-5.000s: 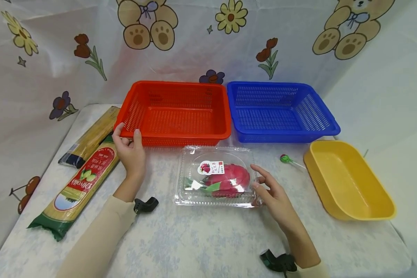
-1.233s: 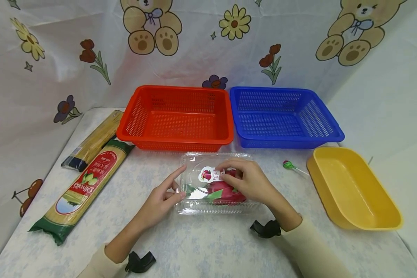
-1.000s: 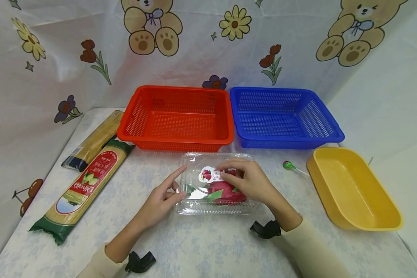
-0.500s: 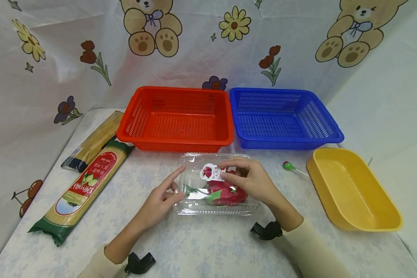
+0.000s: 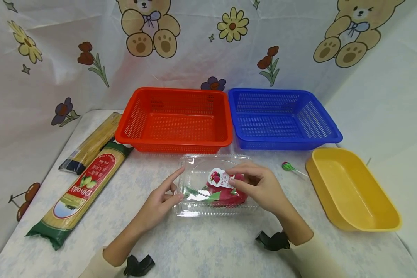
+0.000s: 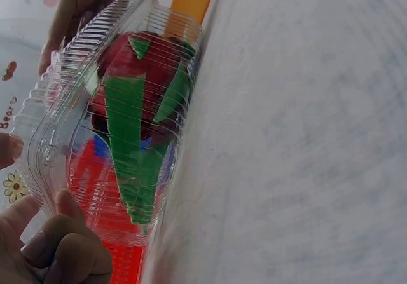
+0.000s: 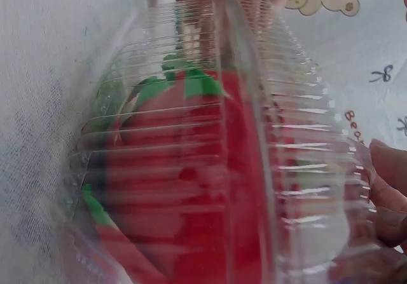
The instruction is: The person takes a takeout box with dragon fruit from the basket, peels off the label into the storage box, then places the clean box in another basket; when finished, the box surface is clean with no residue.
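Note:
A clear plastic clamshell box (image 5: 194,212) lies on the table, with a red dragon fruit with green leaf tips (image 5: 227,197) inside. My left hand (image 5: 158,202) holds the box's left edge, thumb and index finger spread along it, other fingers curled. In the left wrist view, curled fingers (image 6: 70,249) sit against the box's end. My right hand (image 5: 260,185) is over the lid's right part, pinching a white fruit-picture sticker (image 5: 218,178) between thumb and index finger. The sticker's right end is hidden behind these fingertips.
A red basket (image 5: 180,148) and a blue basket (image 5: 288,145) stand behind the box. A yellow tub (image 5: 351,193) is at right, a green lollipop (image 5: 287,166) beside it. Two noodle packs, a green-ended one (image 5: 80,193) and a dark-ended one (image 5: 97,139), lie left.
Five seconds ago my left hand was at the red basket and my right at the box's right edge. Over the last half second, my right hand has moved right with the sticker; the left stays.

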Demonstrator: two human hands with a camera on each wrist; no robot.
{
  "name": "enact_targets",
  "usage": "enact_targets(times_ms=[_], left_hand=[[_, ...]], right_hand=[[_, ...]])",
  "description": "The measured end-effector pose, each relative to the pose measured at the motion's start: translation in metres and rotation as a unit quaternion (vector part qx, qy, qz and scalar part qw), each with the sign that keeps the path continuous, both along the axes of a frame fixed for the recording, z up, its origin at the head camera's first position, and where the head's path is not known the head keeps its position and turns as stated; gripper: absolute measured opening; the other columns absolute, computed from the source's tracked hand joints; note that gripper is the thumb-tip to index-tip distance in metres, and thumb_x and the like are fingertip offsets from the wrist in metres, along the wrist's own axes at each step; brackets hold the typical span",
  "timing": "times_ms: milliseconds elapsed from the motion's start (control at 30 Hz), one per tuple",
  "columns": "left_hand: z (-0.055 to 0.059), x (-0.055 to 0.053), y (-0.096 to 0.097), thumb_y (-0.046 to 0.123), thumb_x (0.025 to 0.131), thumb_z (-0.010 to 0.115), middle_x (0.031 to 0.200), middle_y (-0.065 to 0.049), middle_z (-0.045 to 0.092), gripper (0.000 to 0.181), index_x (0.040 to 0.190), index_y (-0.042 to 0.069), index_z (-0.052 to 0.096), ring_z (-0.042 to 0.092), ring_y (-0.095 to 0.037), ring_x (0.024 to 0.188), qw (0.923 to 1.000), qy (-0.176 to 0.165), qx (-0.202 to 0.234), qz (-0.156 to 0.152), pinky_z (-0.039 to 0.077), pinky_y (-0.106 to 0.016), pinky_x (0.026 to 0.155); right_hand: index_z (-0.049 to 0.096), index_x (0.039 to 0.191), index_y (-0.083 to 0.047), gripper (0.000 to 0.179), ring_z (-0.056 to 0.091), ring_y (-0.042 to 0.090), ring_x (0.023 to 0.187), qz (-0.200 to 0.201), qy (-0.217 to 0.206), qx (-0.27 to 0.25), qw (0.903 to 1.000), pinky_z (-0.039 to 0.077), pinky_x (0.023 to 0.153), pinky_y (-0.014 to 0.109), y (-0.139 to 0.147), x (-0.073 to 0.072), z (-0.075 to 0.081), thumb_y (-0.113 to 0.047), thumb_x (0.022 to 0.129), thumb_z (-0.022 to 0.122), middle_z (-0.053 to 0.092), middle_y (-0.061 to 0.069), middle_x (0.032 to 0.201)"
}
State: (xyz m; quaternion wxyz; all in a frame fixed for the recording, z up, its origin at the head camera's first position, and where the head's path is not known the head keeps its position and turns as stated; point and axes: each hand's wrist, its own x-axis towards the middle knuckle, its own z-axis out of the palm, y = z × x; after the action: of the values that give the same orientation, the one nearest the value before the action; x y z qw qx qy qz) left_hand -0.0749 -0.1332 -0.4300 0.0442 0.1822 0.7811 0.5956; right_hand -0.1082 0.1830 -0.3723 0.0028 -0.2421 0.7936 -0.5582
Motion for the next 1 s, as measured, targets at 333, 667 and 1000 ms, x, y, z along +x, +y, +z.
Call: enact_targets(times_ms=[333, 667, 1000], left_hand=[[0.0, 0.0, 0.0, 0.01, 0.1, 0.063, 0.093, -0.011, 0.046, 0.067, 0.16, 0.023, 0.036, 0.028, -0.002, 0.049, 1.0, 0.006, 0.0, -0.002, 0.03, -0.026, 0.048], [-0.001, 0.0, -0.001, 0.01, 0.101, 0.063, 0.093, -0.011, 0.045, 0.067, 0.159, 0.027, 0.036, 0.026, -0.002, 0.049, 0.9999, 0.011, 0.003, -0.002, 0.029, -0.025, 0.046], [-0.001, 0.0, 0.0, 0.009, 0.1, 0.063, 0.093, -0.011, 0.046, 0.067, 0.16, 0.023, 0.036, 0.026, -0.002, 0.048, 0.9999, 0.013, 0.001, -0.003, 0.029, -0.025, 0.046]], right_hand=[[0.078, 0.111, -0.012, 0.021, 0.035, 0.017, 0.053, -0.095, -0.02, -0.014, 0.9952, 0.03, 0.044, 0.03, 0.043, 0.034, -0.007, -0.005, 0.091, 0.077, 0.071, 0.004, 0.105], [0.072, 0.119, 0.005, 0.03, 0.052, 0.014, 0.054, -0.194, -0.072, -0.064, 0.9762, 0.036, 0.046, 0.028, 0.088, 0.062, -0.017, 0.003, 0.09, 0.075, 0.073, 0.004, 0.109], [0.076, 0.115, -0.002, 0.029, 0.055, 0.016, 0.059, -0.391, -0.074, 0.048, 0.9161, 0.04, 0.048, 0.023, 0.132, 0.078, -0.023, -0.015, 0.089, 0.081, 0.074, -0.011, 0.097]])
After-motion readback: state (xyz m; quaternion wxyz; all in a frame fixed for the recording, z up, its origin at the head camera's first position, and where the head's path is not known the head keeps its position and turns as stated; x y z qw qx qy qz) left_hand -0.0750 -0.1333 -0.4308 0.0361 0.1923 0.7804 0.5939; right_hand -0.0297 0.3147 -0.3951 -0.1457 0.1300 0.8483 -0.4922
